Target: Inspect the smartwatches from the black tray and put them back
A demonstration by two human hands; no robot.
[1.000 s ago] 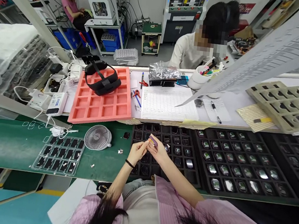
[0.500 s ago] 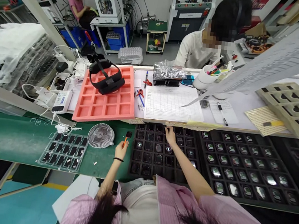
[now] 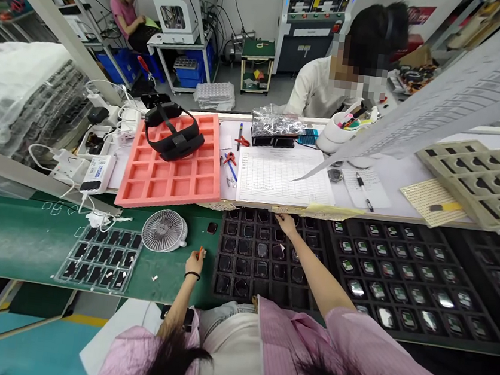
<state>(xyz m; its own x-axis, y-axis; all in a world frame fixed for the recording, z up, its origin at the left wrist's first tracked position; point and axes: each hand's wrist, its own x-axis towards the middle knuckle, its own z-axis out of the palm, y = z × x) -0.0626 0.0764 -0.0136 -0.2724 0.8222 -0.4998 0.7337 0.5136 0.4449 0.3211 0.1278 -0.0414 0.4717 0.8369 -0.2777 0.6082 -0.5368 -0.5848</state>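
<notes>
My left hand [image 3: 194,262], with a black band at the wrist, is closed around a small orange stick-like tool [image 3: 200,253] just above the green mat. Beyond it, a small dark square piece like a watch screen [image 3: 211,228] lies flat on the mat. My right hand [image 3: 287,223] reaches to the back row of a black compartment tray [image 3: 220,250], under the shelf edge. Its fingers are bent together at the tips, and what they pinch is too small to make out. Dark watch-like pieces [image 3: 263,250] fill many of the tray's pockets.
A round fan [image 3: 164,231] and a clear tray of black pieces [image 3: 98,256] stand left on the green mat [image 3: 11,226]. Another black tray [image 3: 396,270] lies right. Above, the shelf holds a pink tray [image 3: 155,183], a headset [image 3: 176,143] and papers [image 3: 285,176]. A co-worker [image 3: 315,86] sits opposite.
The dark square piece, earlier at the orange tool's tip, now lies on the mat. My left hand has drawn back towards me with the tool. My right hand stays at the tray's back row.
</notes>
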